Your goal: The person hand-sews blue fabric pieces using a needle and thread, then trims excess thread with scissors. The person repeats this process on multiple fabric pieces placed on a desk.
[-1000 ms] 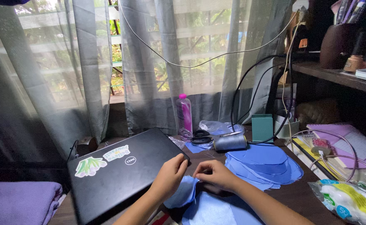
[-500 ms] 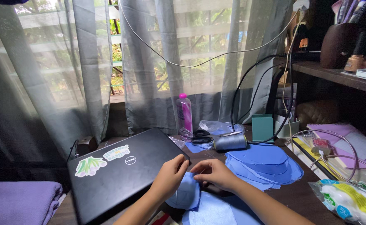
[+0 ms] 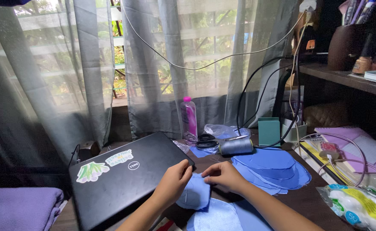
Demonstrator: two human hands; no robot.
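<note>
Head view, looking down at a cluttered dark worktop (image 3: 316,201) before a curtained window. Low centre of the frame: the left hand (image 3: 173,179) and the right hand (image 3: 223,175) meet over a small rounded blue fabric piece (image 3: 194,194), each pinching its upper edge with thumb and fingertips closed narrowly on the cloth; the piece hangs from that edge just above the worktop. Directly below it, at the bottom edge of the frame, lie larger pale blue fabric pieces (image 3: 215,218). Right of the hands, a stack of blue cut fabric shapes (image 3: 273,169) lies flat, near the right hand but apart from it. Left of the hands, a closed black laptop (image 3: 123,179) bearing stickers lies at a slant, its near corner just beside the left hand. Behind the hands, at mid frame: a grey thread spool (image 3: 236,146) lying on its side, black scissors (image 3: 206,140), a clear bottle with a pink cap (image 3: 189,117) standing upright, and a teal box (image 3: 269,131). Lower right corner: a plastic packet (image 3: 356,207) with white, yellow and blue contents. Lower left corner: folded purple cloth (image 3: 19,207). Upper right: a dark shelf (image 3: 346,79) with cables hanging before it.
</note>
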